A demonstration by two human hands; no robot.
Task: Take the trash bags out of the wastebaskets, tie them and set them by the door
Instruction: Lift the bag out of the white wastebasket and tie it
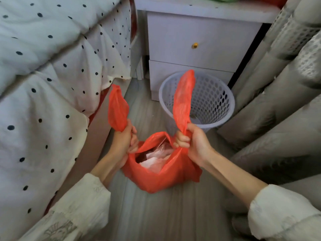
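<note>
- On the floor between the bed (52,84) and the curtain (278,101), the red trash bag (161,178) sits already out of the lavender wastebasket (212,101), which stands just behind it against the nightstand (191,40) with only a pale scrap showing inside.
- Not yet tied: its mouth gapes, showing crumpled pale wrappers and paper.
- The left hand (125,138) has its fingers curled tight round one handle strip; the right hand (192,141) likewise fists the other, both strips standing up.
- Left to do, by my reckoning: knot the strips and carry the bag to the door, which is not in view; whether other baskets remain I cannot tell.
- The bag is thin, glossy, wrinkled plastic, slumped and roughly half full.
</note>
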